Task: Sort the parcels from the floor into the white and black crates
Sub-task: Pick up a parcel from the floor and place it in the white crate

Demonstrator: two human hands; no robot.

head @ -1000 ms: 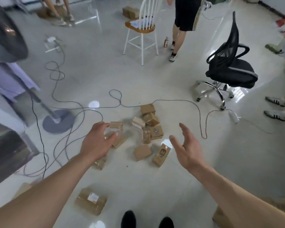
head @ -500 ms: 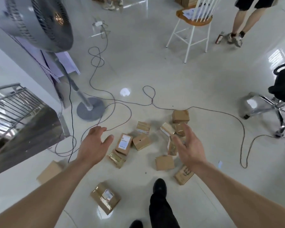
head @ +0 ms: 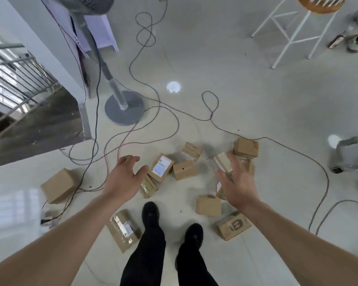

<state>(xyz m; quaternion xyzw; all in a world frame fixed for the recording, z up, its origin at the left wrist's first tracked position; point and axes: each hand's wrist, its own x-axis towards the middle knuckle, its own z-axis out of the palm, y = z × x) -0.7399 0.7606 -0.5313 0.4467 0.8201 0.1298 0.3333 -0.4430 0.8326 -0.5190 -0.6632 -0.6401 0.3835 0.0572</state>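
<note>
Several brown cardboard parcels lie scattered on the pale floor in front of my feet. My left hand hovers open above a taped flat parcel, just left of a parcel with a white label. My right hand is open with fingers spread, over a small parcel near a box. More parcels lie at the left, by my left foot, and at the right, one of them printed. No crate is in view.
Long cables loop across the floor behind the parcels. A fan stand with a round grey base rises at the upper left beside a stair opening with a railing. A white chair and an office chair base stand at the right.
I have stepped closer and looked further down, so the parcels lie right under my hands. Both hands stay open and have lowered toward the pile.
</note>
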